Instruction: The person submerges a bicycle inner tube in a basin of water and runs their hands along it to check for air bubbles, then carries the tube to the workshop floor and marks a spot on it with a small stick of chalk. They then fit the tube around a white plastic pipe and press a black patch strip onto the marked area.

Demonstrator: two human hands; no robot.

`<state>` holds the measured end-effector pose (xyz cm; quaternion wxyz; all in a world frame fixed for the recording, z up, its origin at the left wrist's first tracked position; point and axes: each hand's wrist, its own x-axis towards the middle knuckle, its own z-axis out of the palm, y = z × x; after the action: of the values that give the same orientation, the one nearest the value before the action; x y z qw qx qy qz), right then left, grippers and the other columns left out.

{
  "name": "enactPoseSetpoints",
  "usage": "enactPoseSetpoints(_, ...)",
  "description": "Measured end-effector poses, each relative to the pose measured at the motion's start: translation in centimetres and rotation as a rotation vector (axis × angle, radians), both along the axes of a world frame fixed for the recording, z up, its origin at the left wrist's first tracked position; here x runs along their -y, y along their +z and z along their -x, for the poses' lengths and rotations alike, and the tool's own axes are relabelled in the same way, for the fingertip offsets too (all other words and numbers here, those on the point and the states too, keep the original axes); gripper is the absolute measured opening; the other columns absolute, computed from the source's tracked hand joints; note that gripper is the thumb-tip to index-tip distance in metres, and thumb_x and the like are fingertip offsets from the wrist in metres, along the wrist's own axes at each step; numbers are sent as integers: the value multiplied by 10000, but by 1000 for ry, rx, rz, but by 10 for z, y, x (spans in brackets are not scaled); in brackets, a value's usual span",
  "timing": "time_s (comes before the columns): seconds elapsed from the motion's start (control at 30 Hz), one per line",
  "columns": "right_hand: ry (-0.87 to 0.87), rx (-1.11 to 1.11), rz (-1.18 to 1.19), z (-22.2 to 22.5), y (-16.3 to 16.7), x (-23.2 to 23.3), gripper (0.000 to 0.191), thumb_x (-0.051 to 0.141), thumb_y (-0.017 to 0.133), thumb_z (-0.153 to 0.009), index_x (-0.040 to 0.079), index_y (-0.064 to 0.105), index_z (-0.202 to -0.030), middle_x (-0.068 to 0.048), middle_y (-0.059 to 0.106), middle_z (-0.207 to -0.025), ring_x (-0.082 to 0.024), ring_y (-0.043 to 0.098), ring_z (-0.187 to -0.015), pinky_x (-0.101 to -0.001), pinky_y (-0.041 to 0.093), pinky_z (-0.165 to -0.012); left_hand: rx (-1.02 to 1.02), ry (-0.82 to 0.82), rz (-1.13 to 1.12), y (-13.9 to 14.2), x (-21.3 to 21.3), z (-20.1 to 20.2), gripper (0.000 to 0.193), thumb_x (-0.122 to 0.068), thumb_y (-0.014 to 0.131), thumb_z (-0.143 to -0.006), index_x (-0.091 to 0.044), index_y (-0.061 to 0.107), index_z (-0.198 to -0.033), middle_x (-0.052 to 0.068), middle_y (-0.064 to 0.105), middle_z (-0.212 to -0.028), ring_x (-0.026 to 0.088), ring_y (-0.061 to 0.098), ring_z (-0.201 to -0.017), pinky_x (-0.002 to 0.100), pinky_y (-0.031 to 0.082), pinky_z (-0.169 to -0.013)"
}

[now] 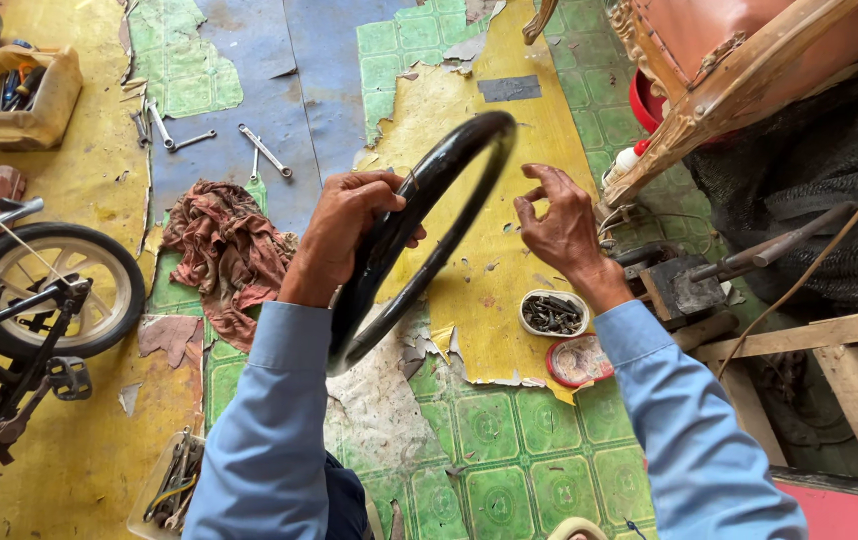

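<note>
A small black bicycle tyre point(427, 225) stands on edge in front of me, tilted from lower left to upper right. My left hand point(344, 228) grips its left side, fingers curled over the rim of the rubber. My right hand point(559, 228) hovers just right of the tyre with fingers spread and curled, holding nothing and not touching the rubber. Both arms wear light blue sleeves. Below my right wrist sit a white bowl of dark bolts point(553, 313) and a red lid point(579, 360) on the worn floor covering.
A small bicycle point(24, 320) with a white-rimmed wheel lies at the left. A reddish rag point(229, 250) and several wrenches point(264, 150) are on the floor beyond it. Tool boxes sit at top left point(19, 95) and bottom left point(171, 490). Wooden furniture point(729, 90) and a hammer point(749, 262) crowd the right.
</note>
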<state>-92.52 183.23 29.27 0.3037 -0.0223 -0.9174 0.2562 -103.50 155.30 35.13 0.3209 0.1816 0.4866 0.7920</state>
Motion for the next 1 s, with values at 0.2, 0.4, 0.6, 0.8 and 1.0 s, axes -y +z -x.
enactPoseSetpoints(0.2,-102,150,147,2,-26,-30,341,159,717,-925,-24,670,-1209,-179,747,-1169,-229,761,-893,-400,608,-821,-7,-132,-69,1,10,5,218,2,585,-860,155,648,-1002,192,690,-816,270,731,-663,366,627,-652)
enactPoseSetpoints(0.4,38,414,940,3,-9,-29,536,513,559,-974,75,652,-1268,-120,741,-1212,-201,732,-1016,-426,627,-749,-6,-140,-172,5,10,0,267,-44,566,-878,161,629,-1037,209,702,-836,279,741,-721,368,631,-703)
enactPoseSetpoints(0.6,446,241,1430,13,25,-19,561,549,484,-1027,89,595,-1329,-110,731,-1255,-209,717,-1114,-423,617,-818,20,-230,-153,5,0,-17,324,6,596,-843,141,626,-1136,198,717,-924,299,757,-815,374,624,-797)
enactPoseSetpoints(0.8,586,145,1510,9,51,-14,381,412,503,-1108,100,636,-1282,-132,747,-1287,-220,698,-1133,-406,577,-893,-146,-481,70,0,2,-24,393,-32,698,-840,71,655,-1217,145,742,-1111,262,730,-1055,356,570,-969)
enactPoseSetpoints(1.0,654,261,1286,5,51,5,325,345,558,-1088,89,664,-1258,-85,728,-1221,-189,688,-1155,-424,597,-936,-222,-267,302,9,12,-9,545,-410,654,-927,-36,663,-1324,66,767,-1184,195,724,-1111,308,563,-914)
